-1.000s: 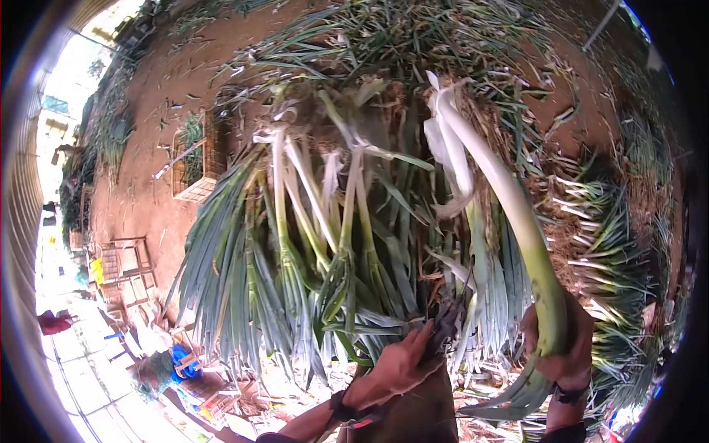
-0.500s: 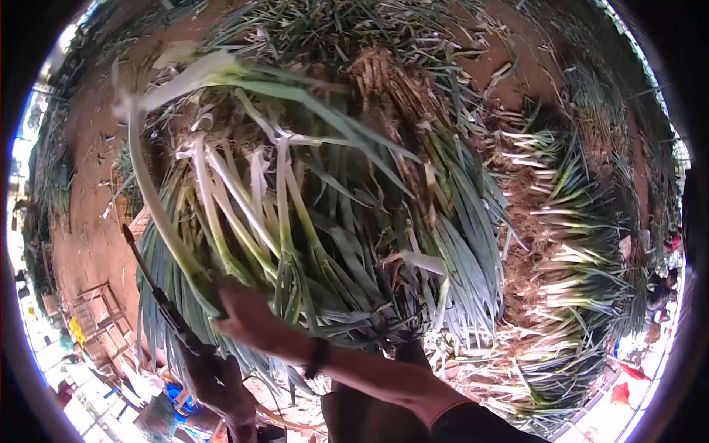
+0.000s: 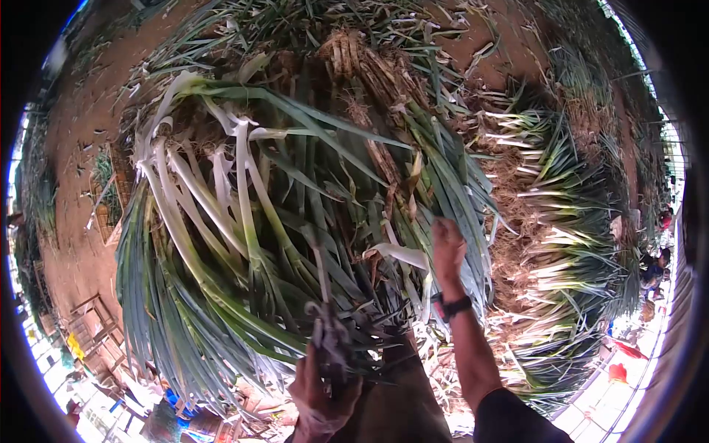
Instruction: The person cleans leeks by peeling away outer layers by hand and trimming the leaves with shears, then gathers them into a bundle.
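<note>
My left hand (image 3: 325, 395) is closed around the grip of what looks like an air blow gun (image 3: 330, 343), its long thin nozzle pointing up and blurred. Over the right part of a heap of leeks (image 3: 450, 177), my right hand (image 3: 447, 247) has its fingers curled in; whether they grip anything is hidden. Several pale, stripped leeks (image 3: 210, 196) lie on the heap's left side, white ends away from me and green leaves toward me. Brown, unpeeled leeks (image 3: 380, 81) with roots lie at the far middle. A loose pale leaf sheath (image 3: 402, 255) is just left of my right hand.
A long row of leeks (image 3: 569, 244) runs along the right side, roots facing left. Leaf scraps (image 3: 295, 18) litter the brown ground (image 3: 81, 192). A wooden frame (image 3: 96, 321) stands at left. A person (image 3: 653, 269) is at the far right.
My right hand has let go of a leek, which now rests with the stripped ones, and has moved right. My left hand has brought the blow gun rightward. The view has shifted slightly.
</note>
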Motion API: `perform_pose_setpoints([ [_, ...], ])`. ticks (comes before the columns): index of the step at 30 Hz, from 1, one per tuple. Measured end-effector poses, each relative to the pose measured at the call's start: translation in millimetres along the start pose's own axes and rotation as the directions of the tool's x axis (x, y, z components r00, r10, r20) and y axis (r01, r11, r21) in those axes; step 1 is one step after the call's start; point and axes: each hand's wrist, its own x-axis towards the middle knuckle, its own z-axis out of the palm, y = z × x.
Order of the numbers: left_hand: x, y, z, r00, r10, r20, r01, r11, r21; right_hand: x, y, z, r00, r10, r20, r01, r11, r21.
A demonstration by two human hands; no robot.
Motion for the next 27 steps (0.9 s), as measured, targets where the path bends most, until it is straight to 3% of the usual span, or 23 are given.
perform_pose_setpoints([
  [2, -4.1, 11.2, 10.5, 0.99, -0.064, 0.126, 0.065, 0.998, -0.002, 0.5, 94.3, 8.8, 0.936, 0.109, 0.336, 0.032, 0.922, -0.386],
  [5, -9.9, 10.5, 37.6, 0.989, 0.055, 0.138, -0.059, 0.998, 0.025, -48.4, 82.2, 22.6, 0.886, 0.108, 0.452, 0.155, 0.848, -0.507],
  [6, -11.3, 9.9, 45.1, 0.987, 0.055, 0.154, -0.06, 0.998, 0.03, -47.5, 58.7, 22.8, 0.828, 0.188, 0.528, 0.176, 0.807, -0.563],
  [8, -15.9, 9.8, 56.4, 0.981, 0.05, 0.185, -0.059, 0.998, 0.039, -62.2, 96.1, 45.9, 0.928, 0.042, 0.37, 0.164, 0.847, -0.505],
  [11, -15.8, 13.5, 62.8, 0.971, 0.002, 0.24, -0.015, 0.998, 0.053, -55.1, 107.7, 50.9, 0.933, 0.074, 0.352, 0.111, 0.871, -0.479],
  [12, -17.0, 16.1, 62.7, 0.964, -0.036, 0.263, 0.022, 0.998, 0.057, -41.1, 97.3, 34.1, 0.861, 0.213, 0.461, 0.048, 0.87, -0.491],
  [14, -20.1, 20.7, 62.0, 0.962, -0.065, 0.263, 0.049, 0.997, 0.065, -23.7, 75.3, -12.1, 0.83, 0.108, 0.547, 0.127, 0.919, -0.374],
  [15, -21.8, 24.3, 60.9, 0.961, -0.078, 0.264, 0.062, 0.996, 0.066, -9.9, 51.1, -43.2, 0.744, 0.197, 0.639, 0.072, 0.927, -0.369],
  [16, -22.5, 28.8, 57.9, 0.953, -0.089, 0.289, 0.076, 0.995, 0.059, -5.7, 58.2, -70.0, 0.676, 0.145, 0.722, -0.079, 0.989, -0.125],
  [18, -23.9, 38.3, 51.6, 0.934, -0.11, 0.339, 0.102, 0.994, 0.043, 4.8, 5.8, -123.1, 0.551, 0.08, 0.831, -0.211, 0.976, 0.046],
  [20, -32.2, 44.8, 51.4, 0.909, -0.139, 0.393, 0.133, 0.99, 0.041, -1.8, 0.5, -145.9, 0.499, 0.063, 0.864, -0.355, 0.925, 0.138],
  [21, -34.4, 47.8, 51.6, 0.895, -0.154, 0.418, 0.15, 0.988, 0.044, -7.2, -11.2, -154.8, 0.434, 0.158, 0.887, -0.513, 0.852, 0.099],
  [22, -34.6, 51.6, 53.6, 0.881, -0.184, 0.436, 0.194, 0.981, 0.023, -17.5, -11.8, -158.2, 0.487, 0.141, 0.862, -0.502, 0.853, 0.144],
  [24, -36.6, 61.1, 61.1, 0.846, -0.247, 0.473, 0.287, 0.958, -0.013, -33.6, -6.2, -159.6, 0.468, 0.207, 0.859, -0.524, 0.848, 0.081],
  [27, -38.6, 74.1, 67.0, 0.735, -0.341, 0.586, 0.398, 0.917, 0.034, -50.8, -11.0, -161.6, 0.461, 0.211, 0.862, -0.643, 0.748, 0.161],
])
